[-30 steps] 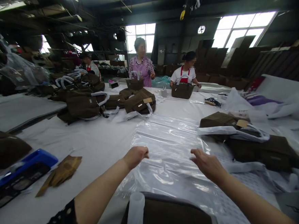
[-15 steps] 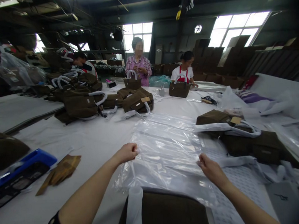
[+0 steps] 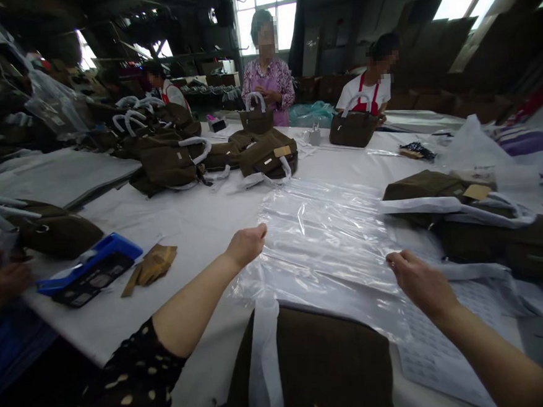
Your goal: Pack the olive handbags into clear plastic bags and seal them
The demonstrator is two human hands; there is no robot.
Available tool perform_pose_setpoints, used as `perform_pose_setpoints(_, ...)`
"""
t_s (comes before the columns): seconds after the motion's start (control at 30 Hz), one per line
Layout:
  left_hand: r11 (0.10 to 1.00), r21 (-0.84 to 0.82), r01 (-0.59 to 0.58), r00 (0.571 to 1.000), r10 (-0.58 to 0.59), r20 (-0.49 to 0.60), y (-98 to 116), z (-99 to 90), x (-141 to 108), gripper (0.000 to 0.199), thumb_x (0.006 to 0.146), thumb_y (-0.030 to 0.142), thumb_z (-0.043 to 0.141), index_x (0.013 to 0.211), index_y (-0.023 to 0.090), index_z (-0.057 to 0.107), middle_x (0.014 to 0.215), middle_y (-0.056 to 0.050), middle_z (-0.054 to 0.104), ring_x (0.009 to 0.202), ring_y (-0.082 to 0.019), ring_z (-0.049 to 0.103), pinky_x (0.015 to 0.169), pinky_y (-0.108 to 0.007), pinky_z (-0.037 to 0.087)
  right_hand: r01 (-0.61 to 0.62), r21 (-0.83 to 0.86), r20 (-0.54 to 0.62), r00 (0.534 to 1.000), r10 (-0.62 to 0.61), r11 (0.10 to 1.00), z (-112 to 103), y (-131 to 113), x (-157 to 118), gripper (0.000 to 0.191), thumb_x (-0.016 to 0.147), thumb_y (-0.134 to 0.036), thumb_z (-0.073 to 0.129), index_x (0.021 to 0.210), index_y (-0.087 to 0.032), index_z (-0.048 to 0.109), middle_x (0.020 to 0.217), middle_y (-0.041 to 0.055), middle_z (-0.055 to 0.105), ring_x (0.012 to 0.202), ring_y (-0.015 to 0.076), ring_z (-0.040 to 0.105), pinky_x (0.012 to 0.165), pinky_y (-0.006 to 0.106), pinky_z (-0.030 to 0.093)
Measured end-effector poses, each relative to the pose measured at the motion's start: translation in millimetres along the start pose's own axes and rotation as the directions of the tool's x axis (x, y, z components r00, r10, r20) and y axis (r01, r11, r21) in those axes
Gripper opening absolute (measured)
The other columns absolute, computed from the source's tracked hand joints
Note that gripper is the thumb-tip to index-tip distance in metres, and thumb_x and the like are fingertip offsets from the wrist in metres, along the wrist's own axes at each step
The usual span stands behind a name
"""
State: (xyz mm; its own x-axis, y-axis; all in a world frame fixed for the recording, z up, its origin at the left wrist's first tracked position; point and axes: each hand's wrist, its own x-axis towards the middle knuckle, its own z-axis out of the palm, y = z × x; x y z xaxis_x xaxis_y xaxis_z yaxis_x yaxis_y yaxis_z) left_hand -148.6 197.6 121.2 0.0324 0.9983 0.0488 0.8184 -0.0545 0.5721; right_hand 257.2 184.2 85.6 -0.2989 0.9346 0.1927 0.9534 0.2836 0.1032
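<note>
Handling thin clear plastic film (image 3: pixel 325 243), left hand (image 3: pixel 246 247) curled at its edge, right hand (image 3: pixel 419 280) bent onto it, pinch unclear; looks light, limp, slippery, so best taken by the edges.

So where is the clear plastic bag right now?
The clear plastic bag lies on the white table in the head view, between the person's left hand and right hand, just beyond an olive-brown bag with a white handle.

Print on the white sheet (image 3: pixel 441 340) is unreadably small.
</note>
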Motion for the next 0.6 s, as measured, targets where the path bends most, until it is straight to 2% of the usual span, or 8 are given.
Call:
perform_pose_setpoints(0.1,0.999,0.01,0.03,1.0,-0.03,-0.001,-8,2.7,2,0.011,0.073,0.014,0.047,0.078,0.02,0.054,0.067,-0.002,0.057,0.081,-0.021,0.058,0.082,-0.033,0.042,-0.101,0.146,0.044,0.994,0.095,0.984,1,8,5,0.012,0.086,-0.026,0.046,0.092,-0.024,0.057,0.087,0.0021,0.059,0.073,0.0176,0.056,0.055,0.027,0.034)
perform_pose_setpoints(0.2,0.998,-0.056,0.018,0.999,-0.016,0.038,-11,2.3,6,0.011,0.07,0.014,0.048,0.072,0.019,0.057,0.089,-0.004,0.062,0.089,-0.019,0.058,0.082,-0.029,0.043,-0.183,0.182,0.203,0.968,0.145,0.966,4,13,9,0.004,0.081,-0.027,0.053,0.079,-0.023,0.056,0.078,0.0006,0.06,0.066,0.017,0.055,0.055,0.028,0.033)
perform_pose_setpoints(0.27,0.991,-0.13,-0.008,0.992,0.025,0.127,-11,0.3,4,0.005,0.065,0.014,0.052,0.064,0.017,0.056,0.099,-0.005,0.062,0.092,-0.017,0.058,0.08,-0.025,0.045,-0.16,0.113,0.3,0.946,0.12,0.981,7,12,7,0.01,0.078,-0.026,0.056,0.07,-0.023,0.051,0.071,0.0008,0.06,0.064,0.0186,0.054,0.053,0.028,0.029)
perform_pose_setpoints(0.37,0.97,-0.242,-0.029,0.957,0.097,0.275,-10,-3.9,-6,0.007,0.063,0.016,0.059,0.059,0.015,0.053,0.094,-0.003,0.065,0.086,-0.015,0.061,0.074,-0.023,0.046,-0.129,0.052,0.38,0.92,0.1,0.99,15,6,-2,0.018,0.078,-0.029,0.059,0.067,-0.022,0.046,0.067,0.0007,0.059,0.063,0.0206,0.055,0.05,0.028,0.024)
perform_pose_setpoints(0.47,0.961,-0.276,-0.022,0.94,0.113,0.321,-11,-5.0,-20,0.017,0.067,0.026,0.062,0.061,0.015,0.051,0.085,-0.003,0.066,0.077,-0.015,0.061,0.068,-0.023,0.046,-0.104,0.064,0.374,0.925,0.073,0.992,27,1,-11,0.02,0.08,-0.031,0.058,0.069,-0.023,0.044,0.068,0.0007,0.059,0.064,0.0214,0.056,0.051,0.028,0.024)
perform_pose_setpoints(0.53,0.971,-0.239,-0.005,0.951,0.079,0.299,-13,-2.0,-25,0.021,0.066,0.03,0.065,0.06,0.016,0.049,0.071,0.0,0.062,0.067,-0.014,0.057,0.063,-0.024,0.043,-0.084,0.113,0.325,0.945,0.044,0.99,33,0,-14,0.017,0.083,-0.033,0.054,0.073,-0.023,0.044,0.073,0.0018,0.06,0.066,0.0213,0.057,0.052,0.028,0.027)
perform_pose_setpoints(0.6,0.983,-0.185,0.014,0.971,0.031,0.236,-18,2.9,-27,0.018,0.065,0.025,0.064,0.059,0.018,0.048,0.061,0.002,0.055,0.063,-0.013,0.052,0.063,-0.024,0.04,-0.088,0.196,0.261,0.965,0.034,0.977,35,1,-14,0.013,0.088,-0.034,0.045,0.081,-0.023,0.047,0.079,0.0028,0.061,0.068,0.0203,0.058,0.054,0.028,0.031)
